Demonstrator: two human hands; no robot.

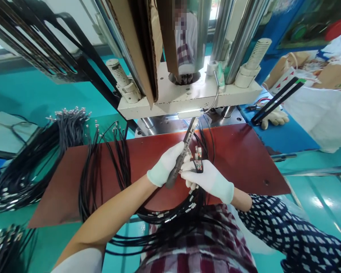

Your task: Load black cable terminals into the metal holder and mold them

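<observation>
My left hand, in a white glove, grips a long dark metal bar that points up toward the press. My right hand, also gloved, holds a small bunch of black cables with metal connectors right beside the bar, fingertips touching it. More black cables loop from my hands down over the near edge of the reddish-brown work plate into my lap.
A white press machine with steel columns stands just behind the plate. Large bundles of black cables lie to the left. Another person's gloved hand rests on a blue surface at right, by white bags. A person stands behind the machine.
</observation>
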